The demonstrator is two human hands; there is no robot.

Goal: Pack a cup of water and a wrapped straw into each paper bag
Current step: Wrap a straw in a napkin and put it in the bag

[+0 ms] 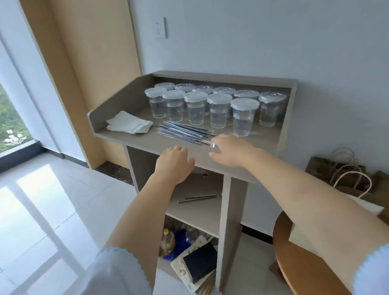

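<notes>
Two bare arms in pale blue sleeves (120,278) reach over a grey desk (145,139): the left hand (174,162) hovers at the front edge with fingers loosely spread and holding nothing, while the right hand (230,149) lies at the near end of the pile of wrapped straws (185,131), though blur hides whether it grips one. Behind the straws stand lidded cups of water (208,103) in two rows, with folded white napkins (129,126) to their left. Brown paper bags (346,176) with twine handles lie on the floor right of the desk, beside a round wooden table (301,272).
</notes>
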